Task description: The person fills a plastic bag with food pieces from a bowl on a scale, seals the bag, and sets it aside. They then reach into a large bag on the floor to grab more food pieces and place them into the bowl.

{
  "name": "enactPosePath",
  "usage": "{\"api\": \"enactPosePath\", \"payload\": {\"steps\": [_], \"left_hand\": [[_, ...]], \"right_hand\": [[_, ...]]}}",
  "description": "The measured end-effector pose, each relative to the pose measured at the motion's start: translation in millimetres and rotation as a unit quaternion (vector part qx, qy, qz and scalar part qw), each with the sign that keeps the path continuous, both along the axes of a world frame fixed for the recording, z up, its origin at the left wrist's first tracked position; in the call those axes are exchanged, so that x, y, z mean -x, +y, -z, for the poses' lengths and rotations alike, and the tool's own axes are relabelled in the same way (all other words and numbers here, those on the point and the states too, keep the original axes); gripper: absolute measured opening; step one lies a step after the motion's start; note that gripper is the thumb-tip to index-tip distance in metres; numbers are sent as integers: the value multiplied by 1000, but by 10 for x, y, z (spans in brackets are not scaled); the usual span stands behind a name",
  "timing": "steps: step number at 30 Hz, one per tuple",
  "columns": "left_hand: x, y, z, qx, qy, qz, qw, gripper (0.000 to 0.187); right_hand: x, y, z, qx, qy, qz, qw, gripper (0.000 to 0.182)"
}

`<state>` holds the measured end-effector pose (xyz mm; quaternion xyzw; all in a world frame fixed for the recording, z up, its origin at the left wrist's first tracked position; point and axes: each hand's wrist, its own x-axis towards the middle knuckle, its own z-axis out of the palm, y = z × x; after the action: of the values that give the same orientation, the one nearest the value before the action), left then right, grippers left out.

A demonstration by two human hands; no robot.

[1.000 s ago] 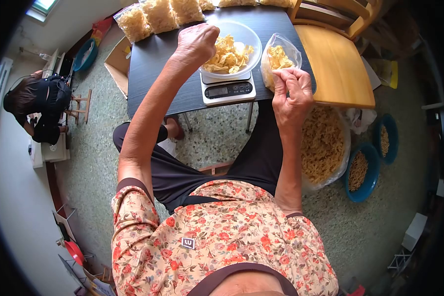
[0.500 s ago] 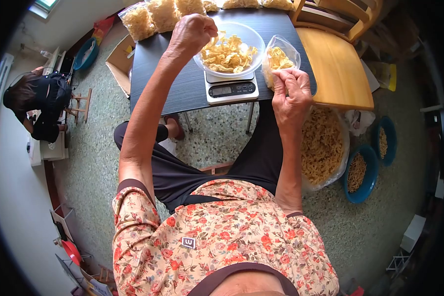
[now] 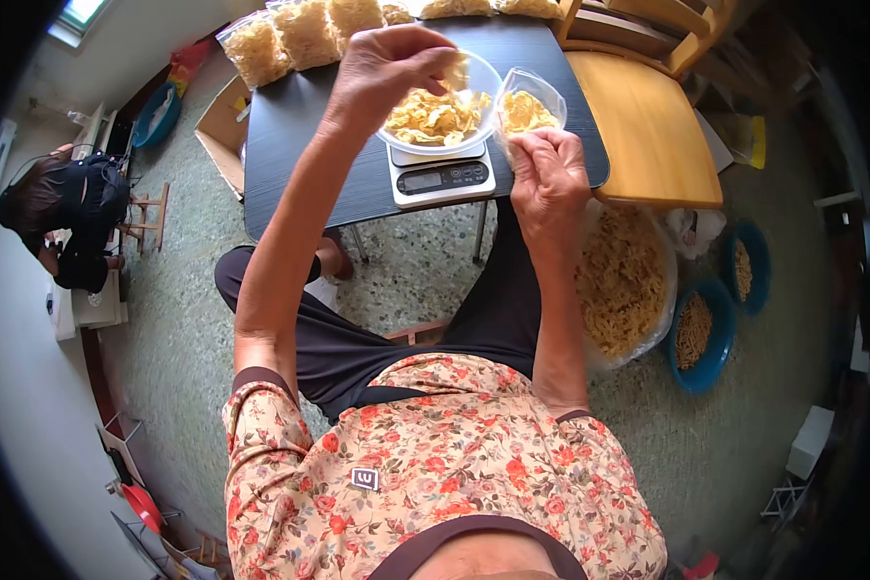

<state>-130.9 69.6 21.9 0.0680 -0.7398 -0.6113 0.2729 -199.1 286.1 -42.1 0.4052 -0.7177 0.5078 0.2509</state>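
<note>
My left hand point(image 3: 391, 75) is raised over the left rim of a clear plastic bowl point(image 3: 489, 85), pinching a thin yellowish dried piece point(image 3: 457, 72). Curled dried pieces point(image 3: 435, 118) lie in the bowl, which sits on a white kitchen scale point(image 3: 445, 181). The scale's display is too small to read. To the right of the bowl, my right hand point(image 3: 551, 174) is closed on the lower edge of a clear plastic bag point(image 3: 548, 89). Inside that bag are more yellowish pieces point(image 3: 527, 113).
Filled clear bags point(image 3: 304, 34) line the far side of the dark table point(image 3: 309, 130). A wooden chair point(image 3: 643, 135) adjoins it. Below right stand a large tub of dried pieces point(image 3: 623, 280) and blue basins point(image 3: 715, 362). Another person point(image 3: 68, 208) is far left.
My left hand has moved slightly right over the bowl, with a dried piece now showing at its fingertips. The bag in my right hand tilts closer to the bowl.
</note>
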Motion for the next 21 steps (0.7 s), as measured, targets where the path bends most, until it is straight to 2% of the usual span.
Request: {"api": "enactPosePath", "payload": {"steps": [3,5,6,7,9,10,11,13,14,16,19,21], "left_hand": [[154,402,-34,112,14,-9,994,13],[283,499,56,297,46,-23,953,13],[305,549,60,336,30,-18,941,13],[333,541,54,335,31,-18,941,13],[407,452,7,325,150,-71,931,11],[374,333,-65,291,148,-71,943,10],[339,190,-140,319,105,-105,936,9],[279,-100,-110,299,-12,-143,943,9],[251,-208,-79,301,-14,-145,943,9],[203,-388,3,404,-160,-137,890,10],[136,-358,94,452,-257,-91,849,14],[120,-331,228,485,-241,-136,830,24]], "right_hand": [[-30,-35,-6,6,-15,-10,1000,10],[-37,-28,-7,3,-15,-15,1000,10],[-31,-11,-4,2,-15,-15,1000,10],[-23,5,-5,3,-6,-8,1000,10],[12,29,-21,6,2,-4,1000,10],[43,58,-26,14,6,7,1000,10],[69,83,-19,22,10,18,1000,11],[117,113,3,24,3,19,1000,11],[140,122,7,23,5,22,999,12],[143,104,9,26,5,24,999,12],[110,98,-3,29,-3,16,999,13],[101,101,0,22,5,10,1000,14]]}}
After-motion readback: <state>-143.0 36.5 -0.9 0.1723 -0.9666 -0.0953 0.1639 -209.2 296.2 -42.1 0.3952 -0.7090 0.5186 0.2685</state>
